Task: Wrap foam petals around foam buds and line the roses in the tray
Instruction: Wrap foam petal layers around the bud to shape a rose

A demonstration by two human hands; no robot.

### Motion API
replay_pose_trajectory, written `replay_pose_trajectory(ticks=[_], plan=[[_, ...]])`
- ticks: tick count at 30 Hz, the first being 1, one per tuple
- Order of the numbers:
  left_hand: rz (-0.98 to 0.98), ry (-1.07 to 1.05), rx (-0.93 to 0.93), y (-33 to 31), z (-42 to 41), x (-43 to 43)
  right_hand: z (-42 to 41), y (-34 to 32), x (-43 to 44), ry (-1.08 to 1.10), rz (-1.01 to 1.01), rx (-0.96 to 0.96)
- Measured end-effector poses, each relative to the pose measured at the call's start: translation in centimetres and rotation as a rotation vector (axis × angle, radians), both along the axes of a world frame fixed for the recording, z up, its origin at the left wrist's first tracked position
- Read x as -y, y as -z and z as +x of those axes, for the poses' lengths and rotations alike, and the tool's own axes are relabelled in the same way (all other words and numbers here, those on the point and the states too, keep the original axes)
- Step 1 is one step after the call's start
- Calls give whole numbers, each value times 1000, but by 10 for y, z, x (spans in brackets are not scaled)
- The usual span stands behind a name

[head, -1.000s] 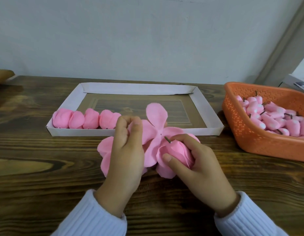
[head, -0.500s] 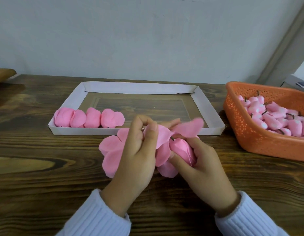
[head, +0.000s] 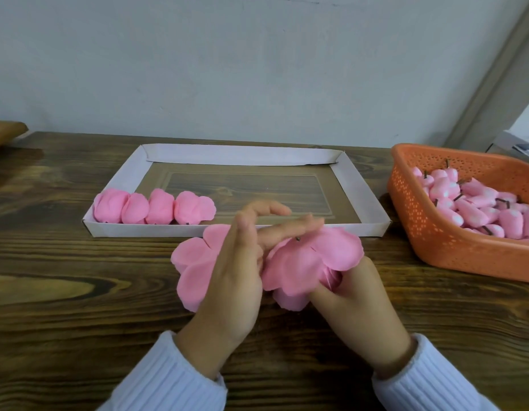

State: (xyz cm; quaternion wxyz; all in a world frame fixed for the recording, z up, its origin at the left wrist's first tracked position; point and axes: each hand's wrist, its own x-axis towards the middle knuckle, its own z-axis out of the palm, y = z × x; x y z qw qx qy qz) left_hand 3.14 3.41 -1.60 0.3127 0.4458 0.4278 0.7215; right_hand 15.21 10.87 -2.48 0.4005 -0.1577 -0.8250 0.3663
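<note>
1. Nearest to us, our white sleeves (head: 156,381) lay over the wooden table (head: 64,292), with the wrists close together.
2. Our right hand (head: 358,304) was curled beneath the work and gripped the bud (head: 331,280) from below. Only a sliver of the bud showed under the petals.
3. The petal sheet (head: 316,259) sat threaded on the stem (head: 297,239), whose dark tip poked up through the middle. The petals spread loose and flat, so we judged that wrapping had not begun.
4. Our left hand (head: 236,271) was open, its fingers straight and lying across the sheet just beside the stem tip. A second petal sheet (head: 195,262) looked to lie on the table, partly hidden behind that hand.
5. To do this step well, we reckoned the flat fingers should push the sheet down until it seated against the bud. The petals could then be folded up one at a time, each overlapping the last. The grip below needed to be firm but light, since foam creases easily.
6. Beyond our hands stood the tray (head: 236,229), with four finished roses (head: 153,207) touching in a row along its near wall, starting at the left corner. The next rose belonged just beside the rightmost one.
7. Farthest right sat the orange basket (head: 453,253), holding a heap of spare buds (head: 476,203).
</note>
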Motion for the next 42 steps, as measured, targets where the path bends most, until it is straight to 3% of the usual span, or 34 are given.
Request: replay_pose_trajectory(ticks=[6, 9, 13, 15, 17, 19, 24, 27, 29, 33, 38, 42], plan=[[-3, -223, -197, 4, -5, -5, -3, 5, -6, -34, 128, -15], [-33, -256, -277, 5, -6, -6, -5, 17, -9, 74, 266, 30], [-49, -267, -236, 5, -5, -5, -8, 16, -6, 131, 299, -40], [-52, -296, -209, 2, -6, -4, -5, 11, -6, 130, 209, -66], [-49, -367, -256, -1, -8, -2, -1, 7, -6, -4, -72, -135], [-40, -446, -348, -4, -11, 1, 3, 5, -9, -1, -267, -231], [-12, -589, -623, -8, -10, 2, 7, -2, -6, 160, -175, -372], [13, -503, -703, -8, -3, 2, 4, -2, 1, 114, -60, -244], [32, -436, -701, -7, 0, 2, 2, 0, 4, 54, 6, -129], [38, -339, -571, -11, 3, 5, 2, -3, 5, -106, -165, -70], [40, -222, -322, -14, 4, 7, 1, -5, 5, -86, -67, -28], [64, -227, -294, -12, 8, 5, 0, -3, 3, -57, -44, -27]])
